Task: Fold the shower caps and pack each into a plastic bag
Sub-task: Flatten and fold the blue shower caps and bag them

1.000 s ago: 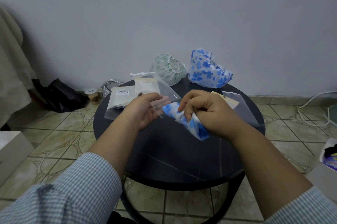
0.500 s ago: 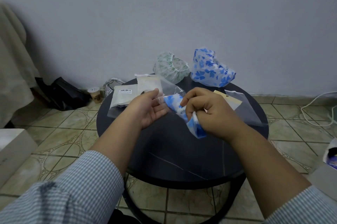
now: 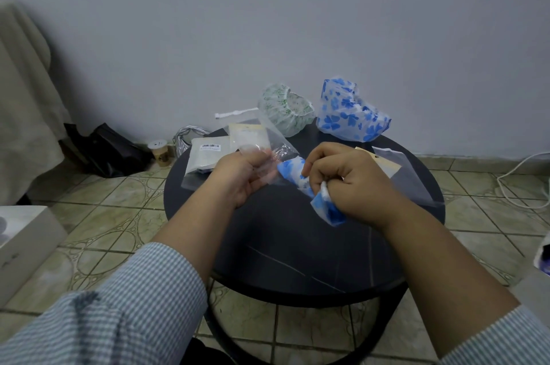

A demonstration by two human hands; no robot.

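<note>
While my right hand (image 3: 354, 183) was curled tight round the folded blue-flowered cap (image 3: 309, 189), one end of the roll stuck out below my palm and the other end pointed toward my left hand (image 3: 241, 174). That nearer end lay at the mouth of the clear plastic bag (image 3: 275, 153), which my left hand pinched between thumb and fingers; whether the tip was already inside the bag I could not tell. Both hands hung above the round black table (image 3: 297, 260), close together, with only the bag's mouth and the cap's tip between them. Beyond my left hand the bag's white zip strip (image 3: 235, 113) rose up and away from me. Just past that hand's knuckles lay two flat packed bags, one with a barcode label (image 3: 205, 156) and one cream-coloured (image 3: 248, 137), overlapping at the table's edge. Farther off, past both hands, sat a loose green-patterned cap (image 3: 287, 108) and, beside it, a puffed blue-flowered cap (image 3: 351, 114), both near the wall. Beyond my right hand lay an empty clear bag (image 3: 413, 174) on the table, part of it hidden by my knuckles.
</note>
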